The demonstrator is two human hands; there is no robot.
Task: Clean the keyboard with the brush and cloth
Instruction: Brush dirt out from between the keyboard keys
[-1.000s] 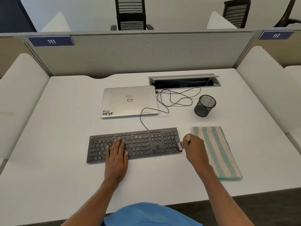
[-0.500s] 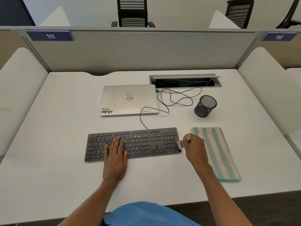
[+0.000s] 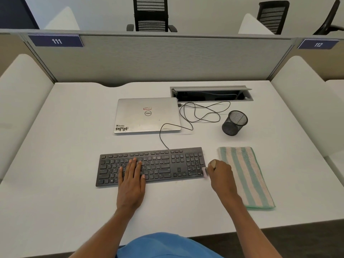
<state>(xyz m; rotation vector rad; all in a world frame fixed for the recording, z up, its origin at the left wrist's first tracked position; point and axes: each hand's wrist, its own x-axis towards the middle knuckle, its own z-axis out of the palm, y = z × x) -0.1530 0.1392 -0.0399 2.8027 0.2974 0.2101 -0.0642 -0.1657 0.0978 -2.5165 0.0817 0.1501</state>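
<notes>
1. A flat black wired keyboard (image 3: 163,166) with a number pad lies level, its long side running left to right and its left end slightly nearer. The left hand (image 3: 132,179) rests flat, fingers straight, on the left-centre keys.
2. A small brush with pale bristles (image 3: 205,171) is gripped in the right hand (image 3: 221,174). The bristles meet the keyboard's near right corner, and the fist hides most of the rest.
3. A folded cloth (image 3: 245,175), striped mint green and cream, lies flat just right of the keyboard, its near end slanting rightward.
</notes>
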